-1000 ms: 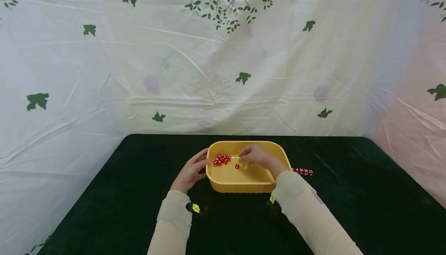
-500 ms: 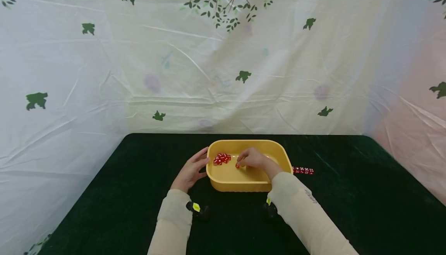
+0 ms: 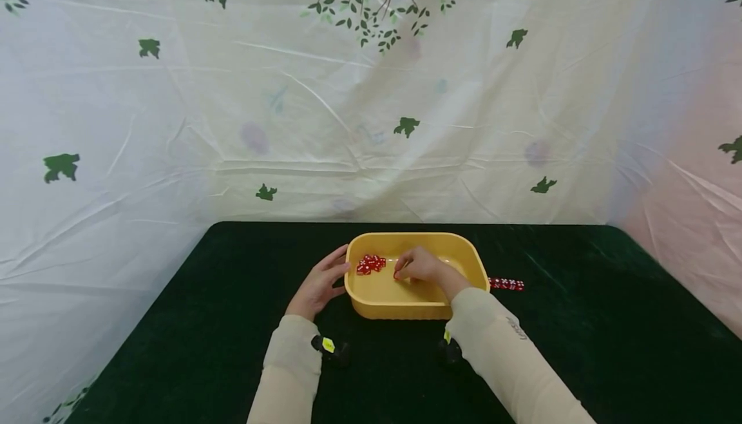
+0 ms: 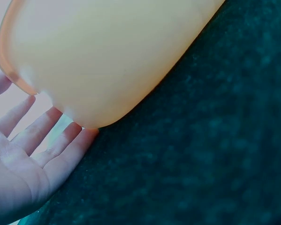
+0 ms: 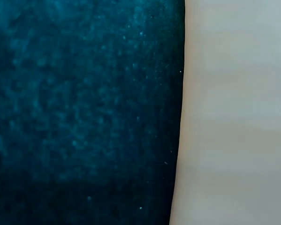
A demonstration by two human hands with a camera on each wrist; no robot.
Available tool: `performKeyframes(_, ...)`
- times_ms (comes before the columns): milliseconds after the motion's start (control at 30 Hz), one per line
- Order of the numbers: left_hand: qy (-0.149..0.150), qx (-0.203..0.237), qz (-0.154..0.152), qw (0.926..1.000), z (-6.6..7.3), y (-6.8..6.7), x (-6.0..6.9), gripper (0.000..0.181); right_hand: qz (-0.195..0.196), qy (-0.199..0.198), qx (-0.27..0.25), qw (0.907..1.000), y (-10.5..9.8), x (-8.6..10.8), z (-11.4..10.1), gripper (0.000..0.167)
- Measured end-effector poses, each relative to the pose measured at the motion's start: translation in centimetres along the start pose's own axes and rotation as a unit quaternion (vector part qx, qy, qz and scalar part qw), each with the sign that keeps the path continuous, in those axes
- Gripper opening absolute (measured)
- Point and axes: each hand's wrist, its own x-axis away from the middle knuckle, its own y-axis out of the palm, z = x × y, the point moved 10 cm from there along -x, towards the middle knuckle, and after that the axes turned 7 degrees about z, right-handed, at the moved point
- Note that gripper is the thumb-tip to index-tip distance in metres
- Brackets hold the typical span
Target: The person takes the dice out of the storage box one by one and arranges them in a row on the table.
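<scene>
A yellow plastic basin (image 3: 400,311) stands on the dark green cloth. Inside it, toward the left end, several red dice with white dots (image 3: 371,264) lie in a cluster. My right hand (image 3: 423,265) reaches down into the basin and pinches a red die (image 3: 397,276), mostly hidden by the fingertips. My left hand (image 3: 315,287) is at the basin's left end. In the left wrist view its fairly straight fingers (image 4: 70,152) touch the basin's outer wall. The right wrist view shows only the basin's pale side (image 5: 234,112) and cloth, without the hand.
Outside the basin's right end, a row of red dice (image 3: 507,284) lies on the green-covered table (image 3: 580,321); the basin may hide part of it. A pale curtain with leaf prints (image 3: 359,102) hangs behind the table.
My right hand has moved slightly left and down inside the basin, and its fingertips have closed on the single die lying apart from the cluster. The left hand stays at the basin's end.
</scene>
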Motion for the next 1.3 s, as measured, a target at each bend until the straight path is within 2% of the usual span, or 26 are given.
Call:
performKeyframes(600, -0.001, -0.003, -0.002, 1.0000, -0.1, 0.1, -0.2, 0.048, 0.001, -0.003, 0.023, 0.9997, 0.0, 0.0, 0.1, 0.008)
performKeyframes(900, 0.001, -0.003, -0.003, 1.0000, 0.0, 0.1, -0.1, 0.047, -0.003, -0.022, 0.030, 0.9993, 0.0, 0.0, -0.3, 0.007)
performKeyframes(1133, -0.001, -0.006, -0.006, 1.0000, -0.1, 0.1, -0.2, 0.048, -0.009, -0.017, 0.022, 0.9996, -0.4, 0.3, -0.6, 0.009)
performKeyframes(1300, -0.004, -0.009, -0.007, 0.9999, -0.3, 0.0, -0.3, 0.048, -0.018, -0.037, 0.009, 0.9991, -0.9, 0.6, -1.3, 0.013)
